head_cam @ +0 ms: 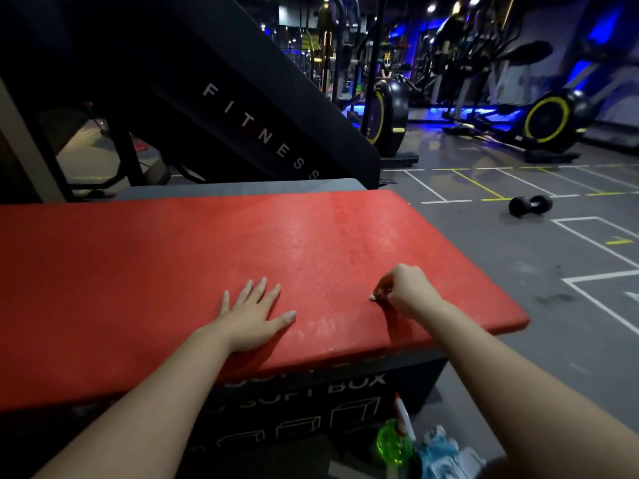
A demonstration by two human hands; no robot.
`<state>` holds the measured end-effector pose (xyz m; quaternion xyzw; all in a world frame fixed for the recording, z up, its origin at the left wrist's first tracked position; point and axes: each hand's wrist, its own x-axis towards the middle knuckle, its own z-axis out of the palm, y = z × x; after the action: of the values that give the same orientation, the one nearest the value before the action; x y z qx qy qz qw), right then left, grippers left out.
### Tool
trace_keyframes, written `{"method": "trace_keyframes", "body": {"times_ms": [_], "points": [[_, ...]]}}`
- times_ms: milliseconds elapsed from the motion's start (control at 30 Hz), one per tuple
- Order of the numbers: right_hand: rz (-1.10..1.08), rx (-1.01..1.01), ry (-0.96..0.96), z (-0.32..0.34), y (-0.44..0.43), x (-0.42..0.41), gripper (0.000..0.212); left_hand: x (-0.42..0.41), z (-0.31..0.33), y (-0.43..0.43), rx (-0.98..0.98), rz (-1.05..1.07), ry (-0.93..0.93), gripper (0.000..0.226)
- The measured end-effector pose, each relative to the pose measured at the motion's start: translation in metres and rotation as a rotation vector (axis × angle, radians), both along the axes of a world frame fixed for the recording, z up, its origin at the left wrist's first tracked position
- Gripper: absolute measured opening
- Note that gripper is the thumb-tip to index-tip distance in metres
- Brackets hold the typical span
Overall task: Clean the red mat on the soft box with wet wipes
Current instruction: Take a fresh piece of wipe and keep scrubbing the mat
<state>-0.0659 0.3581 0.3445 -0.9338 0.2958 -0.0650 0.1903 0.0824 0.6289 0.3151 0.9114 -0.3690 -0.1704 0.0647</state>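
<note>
Red mat (173,271): flat rectangular slab with rounded corners and a fine grainy surface, lying on top of the black soft box (345,402). It overhangs the box at the right end. A paler, shiny streak runs down its middle-right.

The box front is matte black with white lettering and cube outlines.

Left hand (252,316): palm down on the mat, fingers straight and spread, pressing flat.

Right hand (408,288): fingers curled, tips pinching a small white bit (372,298) against the mat near the front edge. It's too small to tell what material it is.

On the grey floor (518,254) below the box's right corner: a translucent green spray bottle (394,444), and beside it a crinkly blue-white pack (439,451), blurred.

A grey slab (242,190) sits just behind the mat. Behind that is a slanted black panel (242,98) reading FITNESS.

A black dumbbell (530,205) with round ends lies on the floor, well apart to the right. The floor has white and yellow painted lines.
</note>
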Motion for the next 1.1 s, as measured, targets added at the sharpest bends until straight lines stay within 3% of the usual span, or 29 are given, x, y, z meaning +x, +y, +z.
{"method": "trace_keyframes", "body": {"times_ms": [100, 267, 400, 467, 567, 733, 833, 1100], "points": [[-0.038, -0.024, -0.107, -0.003, 0.004, -0.002, 0.022, -0.014, 0.005, 0.004, 0.036, -0.03, 0.048, 0.098], [-0.059, 0.009, -0.177, 0.002, 0.005, 0.009, 0.013, -0.028, 0.008, 0.013, 0.06, -0.072, 0.059, 0.099], [-0.044, 0.092, -0.029, 0.016, 0.01, -0.008, 0.012, -0.024, 0.01, 0.018, 0.072, -0.12, 0.095, 0.133], [0.004, 0.119, 0.104, 0.024, 0.012, -0.025, 0.009, -0.02, 0.009, 0.018, 0.066, -0.129, 0.097, 0.14], [0.046, 0.105, 0.152, 0.023, 0.014, -0.036, 0.004, -0.021, 0.01, 0.019, 0.07, -0.139, 0.098, 0.135], [0.028, -0.049, -0.081, 0.008, 0.019, -0.012, 0.008, -0.027, 0.009, 0.025, 0.07, -0.144, 0.076, 0.131], [0.054, -0.102, -0.111, 0.003, 0.015, -0.01, 0.008, -0.027, 0.01, 0.03, 0.073, -0.162, 0.065, 0.122], [0.132, 0.068, 0.183, 0.029, 0.022, -0.071, 0.024, -0.03, 0.012, 0.036, 0.129, -0.241, 0.021, 0.137]]}}
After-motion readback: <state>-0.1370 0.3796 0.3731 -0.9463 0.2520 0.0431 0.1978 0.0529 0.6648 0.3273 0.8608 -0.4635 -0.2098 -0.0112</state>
